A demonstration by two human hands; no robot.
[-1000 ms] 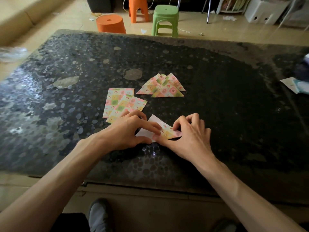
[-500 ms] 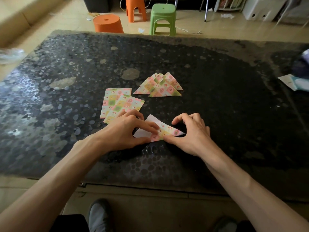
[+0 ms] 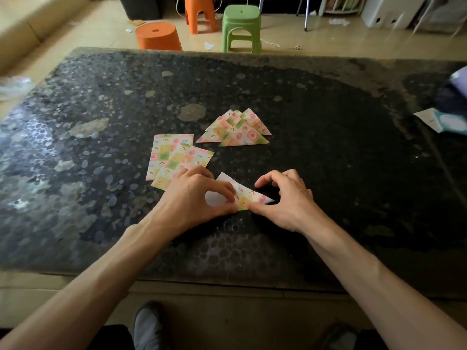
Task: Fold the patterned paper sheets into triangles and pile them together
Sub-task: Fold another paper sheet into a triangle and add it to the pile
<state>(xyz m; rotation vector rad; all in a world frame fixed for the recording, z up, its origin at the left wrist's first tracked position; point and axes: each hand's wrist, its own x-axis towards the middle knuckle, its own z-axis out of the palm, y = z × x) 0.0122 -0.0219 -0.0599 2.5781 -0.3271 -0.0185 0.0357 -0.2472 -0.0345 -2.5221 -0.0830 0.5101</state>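
A half-folded patterned sheet (image 3: pixel 249 197) lies on the dark table (image 3: pixel 328 160) between my hands, its white back showing at the left. My left hand (image 3: pixel 195 195) pinches its left part between thumb and forefinger. The thumb of my right hand (image 3: pixel 288 198) presses the fold's near edge while its curled fingers arch above the right tip. A pile of folded triangles (image 3: pixel 236 128) lies beyond the hands. Flat unfolded patterned sheets (image 3: pixel 173 159) overlap at the left, partly under my left hand.
White and pale blue papers (image 3: pixel 442 121) sit at the table's right edge beside a dark blurred object (image 3: pixel 452 97). Orange stools (image 3: pixel 159 36) and a green stool (image 3: pixel 241 27) stand on the floor past the far edge. My shoe (image 3: pixel 147 327) shows below the near edge.
My right hand has slid to the right along the fold, its fingers lifting off the paper, so more of the patterned strip shows. The left hand keeps its pinch.
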